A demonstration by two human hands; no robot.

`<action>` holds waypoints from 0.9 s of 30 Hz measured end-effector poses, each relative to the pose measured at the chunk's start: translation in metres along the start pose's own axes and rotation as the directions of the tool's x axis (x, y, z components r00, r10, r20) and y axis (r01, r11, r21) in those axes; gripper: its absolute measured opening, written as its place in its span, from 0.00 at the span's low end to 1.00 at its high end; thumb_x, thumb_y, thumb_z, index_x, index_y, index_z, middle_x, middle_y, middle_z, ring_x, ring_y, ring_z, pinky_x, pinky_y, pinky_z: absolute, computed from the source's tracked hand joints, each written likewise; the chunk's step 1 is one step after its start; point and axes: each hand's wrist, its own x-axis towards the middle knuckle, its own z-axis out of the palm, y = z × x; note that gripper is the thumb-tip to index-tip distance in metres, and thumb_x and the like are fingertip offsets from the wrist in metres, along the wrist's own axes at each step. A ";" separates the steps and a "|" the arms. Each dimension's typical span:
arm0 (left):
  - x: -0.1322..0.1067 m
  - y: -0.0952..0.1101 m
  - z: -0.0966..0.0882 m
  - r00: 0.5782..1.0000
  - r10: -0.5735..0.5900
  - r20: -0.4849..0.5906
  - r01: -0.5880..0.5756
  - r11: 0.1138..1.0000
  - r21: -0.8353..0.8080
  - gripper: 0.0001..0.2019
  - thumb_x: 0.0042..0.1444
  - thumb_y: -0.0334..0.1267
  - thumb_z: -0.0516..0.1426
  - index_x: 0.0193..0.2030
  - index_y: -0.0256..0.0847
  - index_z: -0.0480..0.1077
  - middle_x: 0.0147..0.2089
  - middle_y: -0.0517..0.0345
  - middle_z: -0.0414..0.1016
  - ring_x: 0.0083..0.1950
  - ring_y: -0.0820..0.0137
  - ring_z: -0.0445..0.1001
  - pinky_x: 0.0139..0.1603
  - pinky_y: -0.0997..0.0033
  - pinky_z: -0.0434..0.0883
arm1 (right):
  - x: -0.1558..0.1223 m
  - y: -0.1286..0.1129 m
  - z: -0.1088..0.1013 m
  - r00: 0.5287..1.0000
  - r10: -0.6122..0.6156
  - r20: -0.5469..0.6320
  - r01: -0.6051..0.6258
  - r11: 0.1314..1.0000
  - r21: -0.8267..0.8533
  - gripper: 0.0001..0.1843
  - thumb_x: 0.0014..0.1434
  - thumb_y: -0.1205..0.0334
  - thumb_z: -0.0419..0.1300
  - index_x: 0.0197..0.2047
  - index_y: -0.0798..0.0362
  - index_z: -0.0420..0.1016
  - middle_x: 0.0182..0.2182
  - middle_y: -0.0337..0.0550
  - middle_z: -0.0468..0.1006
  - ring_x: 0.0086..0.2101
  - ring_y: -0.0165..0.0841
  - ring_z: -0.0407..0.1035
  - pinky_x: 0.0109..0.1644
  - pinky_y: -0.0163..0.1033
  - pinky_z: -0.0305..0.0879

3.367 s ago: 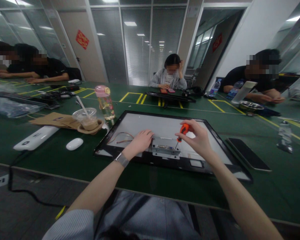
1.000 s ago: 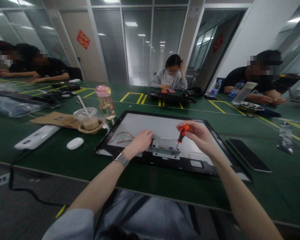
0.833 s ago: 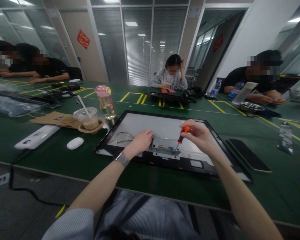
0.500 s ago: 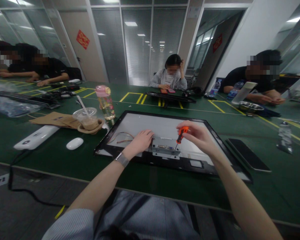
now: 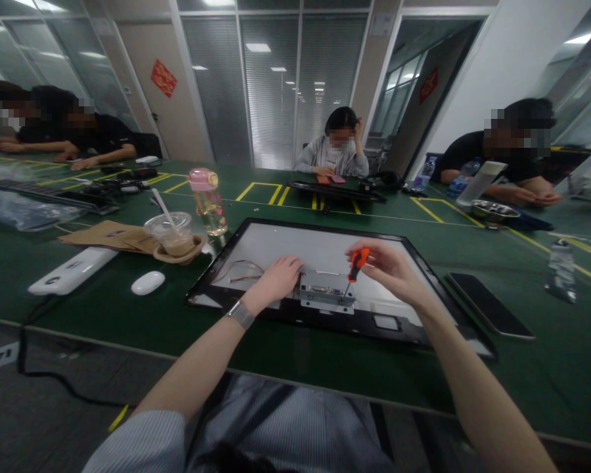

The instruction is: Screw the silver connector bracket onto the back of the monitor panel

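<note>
My right hand [image 5: 385, 268] grips an orange and black screwdriver [image 5: 358, 264], held at a tilt. Its shaft points down to the right end of a metal bracket [image 5: 328, 293] with connector ports along its front. At the bracket's left end, my left hand [image 5: 282, 276] holds it with bent fingers; the fingertips are partly hidden. The bracket sits near the front edge of a black-framed display panel [image 5: 414, 332], whose pale back faces up. Thin wires [image 5: 243, 266] lie on the panel left of my left hand.
Left of the panel are a white mouse [image 5: 148, 283], a white device [image 5: 73, 270], an iced drink cup [image 5: 173, 233] and a pink-lidded bottle [image 5: 207, 200]. A black phone-like slab [image 5: 490, 305] lies to the right. Several people sit around the green table [image 5: 536, 374].
My right hand and the screwdriver handle have shifted very slightly to the left. My left hand stays on the bracket, and the panel has not visibly moved.
</note>
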 end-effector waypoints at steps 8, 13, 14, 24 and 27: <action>0.001 -0.002 0.002 1.000 0.026 -0.007 -0.025 1.000 0.019 0.19 0.70 0.31 0.45 0.64 0.33 0.65 0.67 0.40 0.69 0.68 0.58 0.68 0.69 0.53 0.66 | 0.000 0.001 0.002 0.997 0.048 -0.062 -0.045 0.998 0.036 0.20 0.63 0.55 0.65 0.58 0.46 0.74 0.41 0.44 0.81 0.42 0.39 0.77 0.47 0.49 0.77; 0.000 -0.001 0.002 0.999 0.029 -0.017 -0.029 0.999 0.019 0.19 0.70 0.32 0.45 0.63 0.35 0.66 0.66 0.40 0.69 0.67 0.58 0.70 0.67 0.53 0.67 | 0.000 0.002 0.002 0.998 0.031 -0.048 -0.032 0.999 -0.027 0.15 0.63 0.55 0.65 0.52 0.47 0.76 0.40 0.44 0.80 0.40 0.39 0.76 0.46 0.48 0.76; 0.000 -0.001 0.002 1.000 0.024 -0.019 -0.023 1.000 0.018 0.18 0.70 0.32 0.45 0.63 0.35 0.66 0.66 0.40 0.69 0.66 0.58 0.70 0.67 0.53 0.67 | 0.000 0.003 0.003 0.998 0.039 -0.055 -0.042 0.998 -0.052 0.16 0.62 0.55 0.66 0.53 0.46 0.76 0.38 0.42 0.79 0.39 0.38 0.76 0.46 0.48 0.76; 0.000 -0.001 0.001 1.000 0.017 -0.006 -0.017 1.000 0.001 0.19 0.70 0.31 0.44 0.63 0.34 0.66 0.66 0.41 0.70 0.68 0.58 0.69 0.68 0.54 0.67 | 0.003 0.004 0.005 0.989 0.088 -0.119 -0.094 0.994 -0.052 0.21 0.53 0.56 0.73 0.48 0.47 0.71 0.37 0.42 0.81 0.37 0.39 0.77 0.45 0.49 0.78; 0.000 -0.001 0.001 1.000 0.016 -0.014 -0.016 1.000 0.002 0.19 0.70 0.31 0.45 0.63 0.34 0.66 0.66 0.41 0.70 0.67 0.58 0.69 0.68 0.52 0.67 | 0.004 0.004 0.003 0.990 0.077 -0.118 -0.088 0.992 -0.095 0.21 0.54 0.57 0.73 0.50 0.47 0.76 0.36 0.40 0.80 0.35 0.37 0.76 0.46 0.50 0.78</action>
